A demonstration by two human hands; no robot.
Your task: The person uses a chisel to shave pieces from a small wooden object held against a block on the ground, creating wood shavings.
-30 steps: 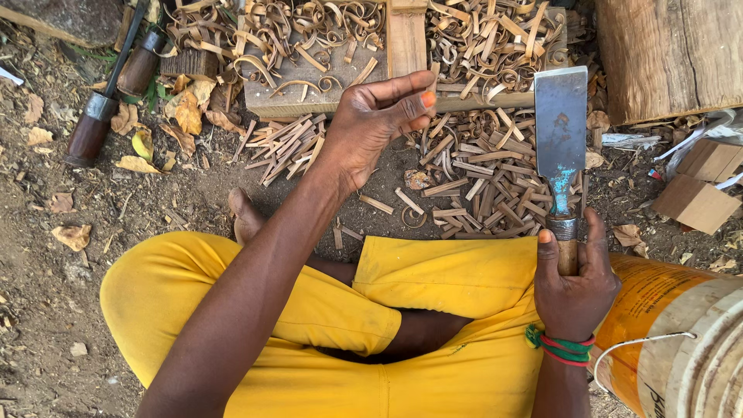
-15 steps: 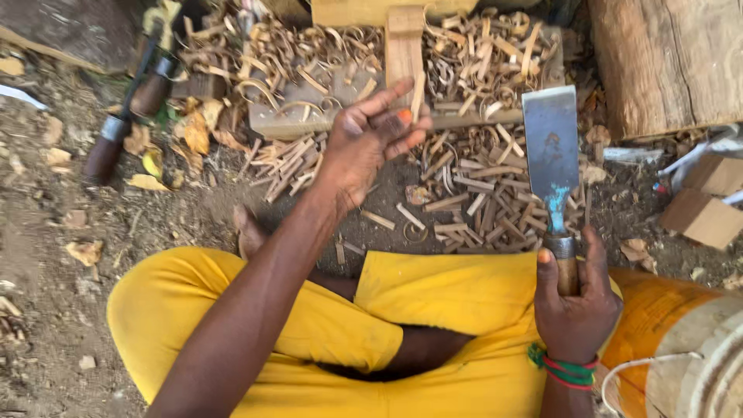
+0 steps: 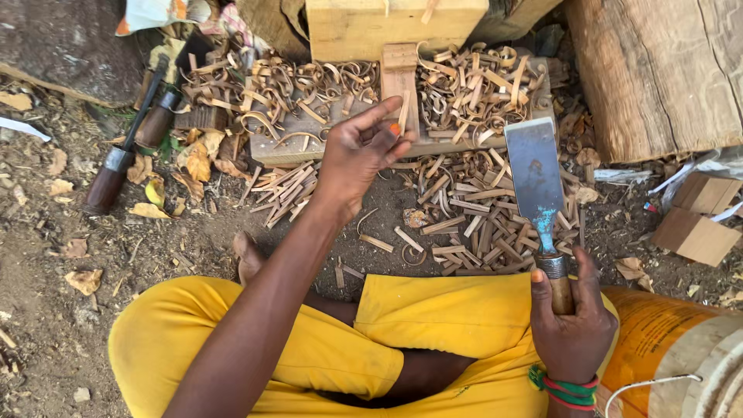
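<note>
Above the right knee, the right hand (image 3: 571,325) is clenched round the wooden handle of a broad chisel (image 3: 535,193), blade up and away from the body.

Its flat steel edge stands just beside the outstretched left hand (image 3: 362,151), whose fingers are spread with nothing in them, hovering over a shaving-strewn plank (image 3: 309,147) and a small upright wood block (image 3: 400,73). A slip of the handle, or the left hand drifting right, could bring fingers onto the edge. Loose shavings (image 3: 464,224) cover the ground between; two dark-handled tools (image 3: 131,155) lie well apart at far left.
</note>
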